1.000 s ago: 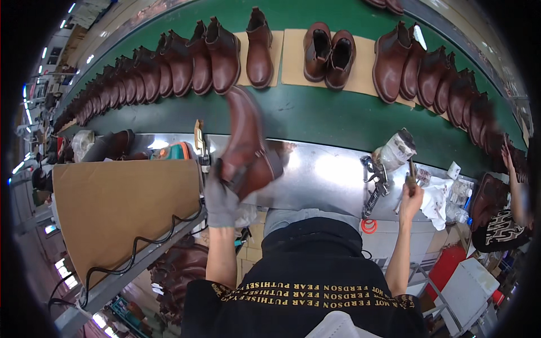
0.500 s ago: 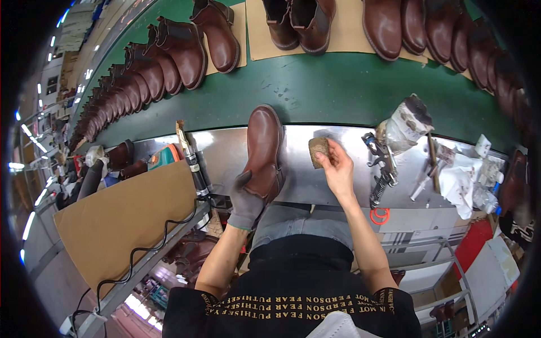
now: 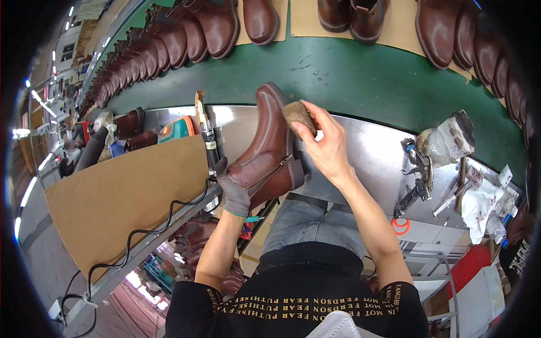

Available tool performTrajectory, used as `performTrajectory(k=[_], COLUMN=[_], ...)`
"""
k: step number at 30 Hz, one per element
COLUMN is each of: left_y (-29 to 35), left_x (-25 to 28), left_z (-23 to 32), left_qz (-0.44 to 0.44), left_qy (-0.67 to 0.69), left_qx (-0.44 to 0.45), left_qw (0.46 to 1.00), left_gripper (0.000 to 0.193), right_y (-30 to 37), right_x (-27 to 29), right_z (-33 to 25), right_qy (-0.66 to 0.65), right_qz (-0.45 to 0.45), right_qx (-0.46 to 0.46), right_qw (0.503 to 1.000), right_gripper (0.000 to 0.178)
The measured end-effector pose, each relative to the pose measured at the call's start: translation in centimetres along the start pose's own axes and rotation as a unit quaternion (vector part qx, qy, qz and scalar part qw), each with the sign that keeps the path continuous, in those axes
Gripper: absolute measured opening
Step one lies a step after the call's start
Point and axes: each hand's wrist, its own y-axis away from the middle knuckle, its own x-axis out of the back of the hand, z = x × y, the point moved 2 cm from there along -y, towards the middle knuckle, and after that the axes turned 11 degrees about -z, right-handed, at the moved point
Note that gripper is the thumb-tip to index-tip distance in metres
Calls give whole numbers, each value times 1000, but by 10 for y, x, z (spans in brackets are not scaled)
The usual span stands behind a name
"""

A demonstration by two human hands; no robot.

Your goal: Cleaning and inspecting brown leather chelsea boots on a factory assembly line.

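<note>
Between hands point(image 3: 235, 194): brown boot point(image 3: 268, 141), toe pointing away

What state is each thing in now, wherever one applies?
Brown leather ankle boot: held tilted, sole facing right.
Rough brown block: gripped at the boot's edge.
Gloved left hand: holding the boot.
Bare right hand: gripping the block.
Black metal tool: lying down.
Rows of brown leather boots: standing upright.
</note>
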Motion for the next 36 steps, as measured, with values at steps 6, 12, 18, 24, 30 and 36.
performTrajectory(k=[6, 12, 18, 24, 30, 36], left_y=[3, 5, 8, 3, 2, 1], left_x=[0, -4, -31, -14, -25, -104], left_z=[-6, -5, -2, -2, -1, 77], left_qz=[-70, -17, -67, -6, -240, -144], left_qy=[82, 76, 92, 65, 240, -315], left_qx=[70, 81, 93, 79, 159, 108], left_qw=[992, 994, 989, 995, 927, 932], left_gripper=[71, 70, 68, 69, 74, 46], right_y=[-10, 28, 3, 57, 4, 106], right_x=[-24, -2, -26, 5, -30, 55], right_z=[-4, 3, -2, 9, -2, 0], right_qy=[117, 131, 143, 161, 145, 113], right_qz=[-47, -21, -24, -1, 24, 80], right_qx=[72, -68, 66, -29, 103, -92], right_qw=[989, 989, 987, 987, 984, 986], right_gripper=[36, 33, 37, 36, 35, 37])
